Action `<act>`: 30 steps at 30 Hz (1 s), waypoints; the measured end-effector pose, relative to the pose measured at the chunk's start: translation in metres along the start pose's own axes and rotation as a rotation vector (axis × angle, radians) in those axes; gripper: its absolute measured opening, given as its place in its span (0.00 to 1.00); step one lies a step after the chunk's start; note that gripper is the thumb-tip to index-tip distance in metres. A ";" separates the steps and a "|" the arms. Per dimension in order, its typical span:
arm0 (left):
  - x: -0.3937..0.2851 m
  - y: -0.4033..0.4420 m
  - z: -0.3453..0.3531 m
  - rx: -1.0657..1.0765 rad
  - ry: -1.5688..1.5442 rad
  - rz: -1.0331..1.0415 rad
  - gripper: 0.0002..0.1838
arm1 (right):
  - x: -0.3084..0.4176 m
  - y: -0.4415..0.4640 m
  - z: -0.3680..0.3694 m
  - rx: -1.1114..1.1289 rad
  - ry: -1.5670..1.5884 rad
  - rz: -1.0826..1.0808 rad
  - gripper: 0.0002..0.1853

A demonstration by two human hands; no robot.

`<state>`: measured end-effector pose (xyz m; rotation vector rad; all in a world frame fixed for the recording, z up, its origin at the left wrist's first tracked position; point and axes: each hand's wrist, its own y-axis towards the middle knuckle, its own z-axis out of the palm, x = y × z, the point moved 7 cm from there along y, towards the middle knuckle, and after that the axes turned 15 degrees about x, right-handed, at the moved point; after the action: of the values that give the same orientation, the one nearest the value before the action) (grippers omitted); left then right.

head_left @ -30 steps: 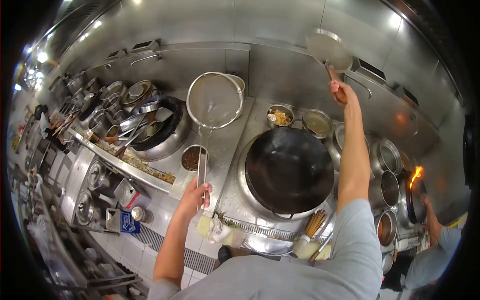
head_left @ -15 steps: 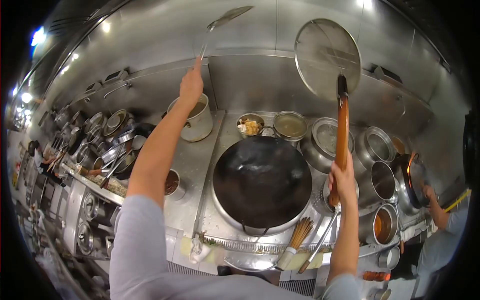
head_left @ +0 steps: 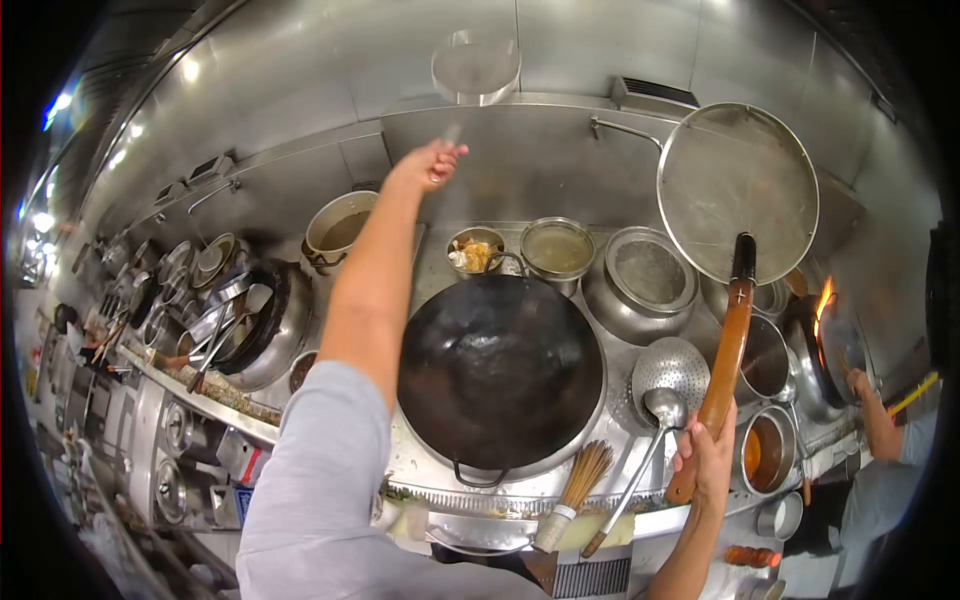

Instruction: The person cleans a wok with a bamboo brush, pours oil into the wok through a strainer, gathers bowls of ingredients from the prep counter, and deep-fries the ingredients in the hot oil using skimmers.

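Observation:
My left hand (head_left: pixel 430 165) is raised beyond the wok with its fingers curled round a blurred thin handle. Above it, a round-headed strainer (head_left: pixel 476 70) is smeared by motion against the steel wall. My right hand (head_left: pixel 706 455) grips the lower wooden handle of a large flat mesh skimmer (head_left: pixel 738 190), held upright with its disc high at the right. Between my arms sits a black two-handled wok (head_left: pixel 500 370), with a dark, shiny inside. Beside my right hand, a ladle (head_left: pixel 664 408) leans over a perforated strainer (head_left: pixel 672 375).
A bamboo brush (head_left: pixel 585 475) lies at the front edge. Behind the wok stand a bowl of pale pieces (head_left: pixel 474 250), a pot of cloudy liquid (head_left: pixel 557 248) and a lidded pot (head_left: pixel 648 270). At the right, a co-worker's hand (head_left: pixel 860 383) is near a flame (head_left: pixel 824 300).
My left hand has moved right and lower, and the strainer's round head now faces me. The large skimmer has shifted right and down. The whole view has turned slightly.

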<state>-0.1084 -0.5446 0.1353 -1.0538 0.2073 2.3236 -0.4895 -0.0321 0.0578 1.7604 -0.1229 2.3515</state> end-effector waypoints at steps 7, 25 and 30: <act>0.073 -0.079 -0.042 -0.070 -0.073 0.110 0.09 | -0.017 -0.028 -0.002 -0.029 -0.010 -0.003 0.32; 0.374 -0.452 -0.046 0.021 -0.151 -0.358 0.31 | -0.182 -0.155 0.233 0.375 0.509 0.566 0.23; 0.366 -0.451 -0.019 0.313 -0.517 -0.574 0.31 | -0.195 -0.173 0.302 0.341 -0.065 0.564 0.25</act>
<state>-0.0360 -0.0202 -0.1036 -0.2807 0.0494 1.8723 -0.1169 0.0589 -0.0517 2.1950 -0.2746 2.8375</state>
